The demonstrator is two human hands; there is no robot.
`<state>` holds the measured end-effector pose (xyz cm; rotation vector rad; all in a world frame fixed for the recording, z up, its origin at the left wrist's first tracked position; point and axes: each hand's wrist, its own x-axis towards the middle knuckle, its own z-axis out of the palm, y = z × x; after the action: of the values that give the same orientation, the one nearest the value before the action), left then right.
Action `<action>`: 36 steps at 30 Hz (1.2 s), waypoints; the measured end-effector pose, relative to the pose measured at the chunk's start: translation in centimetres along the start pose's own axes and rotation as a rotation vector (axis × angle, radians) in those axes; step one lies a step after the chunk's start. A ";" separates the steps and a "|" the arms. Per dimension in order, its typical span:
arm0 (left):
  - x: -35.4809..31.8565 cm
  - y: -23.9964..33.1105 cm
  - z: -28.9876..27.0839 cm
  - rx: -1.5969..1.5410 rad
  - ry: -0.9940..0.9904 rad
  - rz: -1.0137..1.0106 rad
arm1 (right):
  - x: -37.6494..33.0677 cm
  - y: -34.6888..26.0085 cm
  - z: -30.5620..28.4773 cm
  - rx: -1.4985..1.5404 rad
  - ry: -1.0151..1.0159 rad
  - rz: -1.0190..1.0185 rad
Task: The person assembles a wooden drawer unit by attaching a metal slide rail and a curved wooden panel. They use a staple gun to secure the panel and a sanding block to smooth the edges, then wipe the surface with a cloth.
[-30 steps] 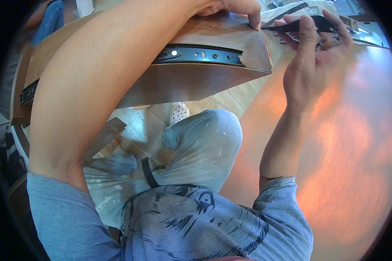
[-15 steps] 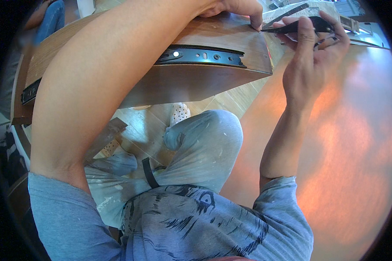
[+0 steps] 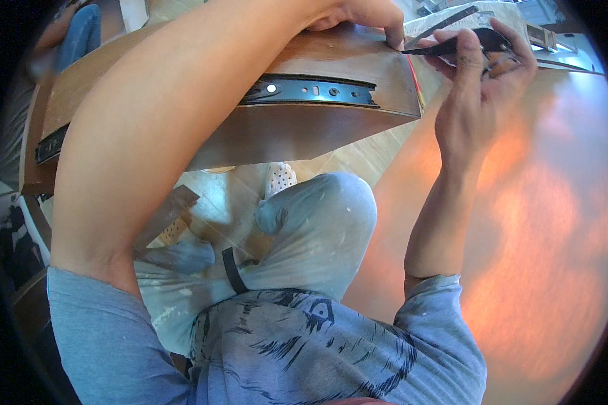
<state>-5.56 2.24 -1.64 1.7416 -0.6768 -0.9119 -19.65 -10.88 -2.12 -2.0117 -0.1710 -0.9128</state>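
Observation:
A brown wooden drawer (image 3: pixel 304 128) lies in front of me, with a black metal drawer slide (image 3: pixel 311 90) on its side. My left arm reaches across it, and my left hand (image 3: pixel 361 15) grips its top near the far right corner. One bent finger presses down there; the other fingers are partly cut off by the frame. My right hand (image 3: pixel 476 88) is closed around a black tool with a narrow pointed end (image 3: pixel 459 44), its exact kind unclear. The point meets the drawer's corner beside my left fingertip. A thin red strip (image 3: pixel 413 77) shows along the drawer's right end.
A large reddish-brown board (image 3: pixel 520 236) fills the right side. Behind the drawer, a long dark strip (image 3: pixel 446 25) lies by a pale covered surface with small items. Someone's leg in blue jeans (image 3: pixel 80 34) is at the upper left. My knee (image 3: pixel 338 202) is below the drawer.
My right hand and the black tool have shifted slightly left, the point staying at the drawer's corner. More of the red strip shows. My left hand has barely moved.

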 end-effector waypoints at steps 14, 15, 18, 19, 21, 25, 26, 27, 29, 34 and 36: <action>-0.4 -0.4 -0.2 0.082 0.029 0.044 | -0.2 -0.2 1.4 -0.028 0.025 -0.018; -0.4 -0.5 -0.1 0.111 0.050 0.034 | -0.1 -0.3 1.4 -0.044 0.024 -0.016; 0.1 -0.6 0.1 0.073 0.024 0.015 | 0.5 -0.6 1.4 -0.131 -0.025 0.023; 0.2 -0.7 0.0 0.084 0.012 0.023 | 0.3 -0.8 1.6 -0.084 0.022 0.074; 0.3 -0.9 -0.2 0.107 -0.004 0.034 | 1.0 -1.2 1.4 -0.137 -0.081 -0.016; 1.1 -1.4 0.2 0.145 0.009 0.068 | 1.4 -2.3 0.3 -0.312 -0.247 -0.125; 1.2 -1.6 0.2 0.155 0.041 0.086 | 1.4 -2.4 0.0 -0.338 -0.265 -0.127; 1.3 -1.8 0.2 0.161 0.076 0.100 | 1.4 -2.3 -0.1 -0.319 -0.260 -0.093; 1.5 -2.0 0.4 0.123 0.047 0.123 | 1.1 -1.8 0.7 -0.328 -0.157 -0.138; 2.0 -1.8 0.2 0.153 0.086 -0.046 | 0.9 -0.7 1.2 -0.083 0.044 0.149; 2.1 -2.0 0.1 0.147 0.038 0.032 | 1.0 -1.0 0.7 -0.163 0.022 0.181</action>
<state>-4.43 1.18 -4.12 1.8680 -0.7608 -0.8216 -19.01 -9.99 -1.02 -2.1264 0.0997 -0.8556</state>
